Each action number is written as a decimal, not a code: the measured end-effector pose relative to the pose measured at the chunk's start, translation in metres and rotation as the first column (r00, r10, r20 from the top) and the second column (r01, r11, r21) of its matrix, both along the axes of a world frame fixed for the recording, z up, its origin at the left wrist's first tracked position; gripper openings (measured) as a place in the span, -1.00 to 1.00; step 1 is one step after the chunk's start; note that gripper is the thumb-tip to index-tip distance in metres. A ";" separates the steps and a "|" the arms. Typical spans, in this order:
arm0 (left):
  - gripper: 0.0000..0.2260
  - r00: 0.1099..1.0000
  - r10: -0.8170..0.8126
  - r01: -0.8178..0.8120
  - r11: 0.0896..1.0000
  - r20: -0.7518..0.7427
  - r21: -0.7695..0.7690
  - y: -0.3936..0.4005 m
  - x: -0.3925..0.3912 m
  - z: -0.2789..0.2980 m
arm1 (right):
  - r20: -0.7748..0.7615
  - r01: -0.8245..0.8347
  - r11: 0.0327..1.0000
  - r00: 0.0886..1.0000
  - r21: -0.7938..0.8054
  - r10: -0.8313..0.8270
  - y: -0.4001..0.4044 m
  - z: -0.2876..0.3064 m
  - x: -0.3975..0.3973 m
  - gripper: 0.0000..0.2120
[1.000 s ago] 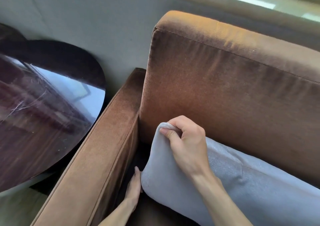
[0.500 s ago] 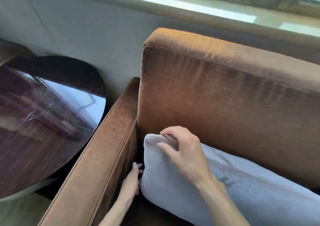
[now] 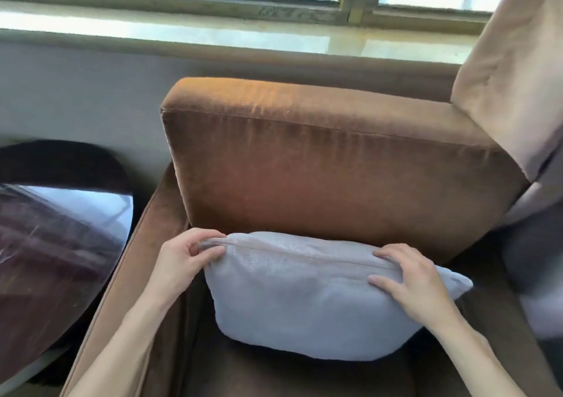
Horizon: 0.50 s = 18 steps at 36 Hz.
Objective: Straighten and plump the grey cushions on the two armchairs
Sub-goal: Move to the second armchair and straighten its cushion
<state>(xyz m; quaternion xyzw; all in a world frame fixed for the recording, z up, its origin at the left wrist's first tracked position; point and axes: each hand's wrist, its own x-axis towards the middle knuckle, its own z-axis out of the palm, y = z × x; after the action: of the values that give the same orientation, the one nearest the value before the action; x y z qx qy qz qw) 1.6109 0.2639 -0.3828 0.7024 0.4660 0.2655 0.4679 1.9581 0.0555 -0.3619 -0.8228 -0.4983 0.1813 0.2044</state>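
Observation:
A grey cushion [image 3: 304, 299] stands on the seat of a brown velvet armchair [image 3: 320, 168], leaning against its backrest. My left hand [image 3: 182, 259] pinches the cushion's upper left corner along the top seam. My right hand [image 3: 414, 278] grips the top edge near the upper right corner, fingers over the seam and thumb on the front face. The cushion's far right corner pokes out beyond my right hand. Only this one armchair and one cushion are in view.
A round dark glossy side table [image 3: 54, 238] stands close to the chair's left armrest [image 3: 128, 274]. A window sill [image 3: 213, 31] and grey wall run behind the chair. A beige curtain [image 3: 518, 76] hangs at the right, over the right armrest.
My left hand rose from the cushion's lower left side to its upper left corner. My right hand shifted from the left corner to the right top edge. The view swung right and up.

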 end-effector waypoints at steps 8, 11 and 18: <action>-0.78 0.988 0.120 -0.109 0.988 -0.098 0.111 0.008 -0.003 0.004 | 0.084 0.128 0.992 0.988 0.014 -0.128 -0.022 -0.006 0.041 -0.84; -0.80 0.976 0.196 -0.184 0.975 -0.094 0.122 0.007 -0.003 0.003 | 0.137 0.132 0.981 0.979 0.141 -0.152 -0.018 -0.005 0.042 -0.83; -0.81 0.952 0.211 -0.170 0.967 -0.222 0.192 -0.006 0.003 0.010 | 0.122 0.153 0.958 0.975 0.242 -0.186 -0.037 -0.017 0.044 -0.84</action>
<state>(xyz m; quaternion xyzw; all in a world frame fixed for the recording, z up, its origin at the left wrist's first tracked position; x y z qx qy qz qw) 1.6143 0.2575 -0.3727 0.7185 0.5607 0.2614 0.3179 2.0019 0.0185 -0.3792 -0.8442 -0.4567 0.0444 0.2771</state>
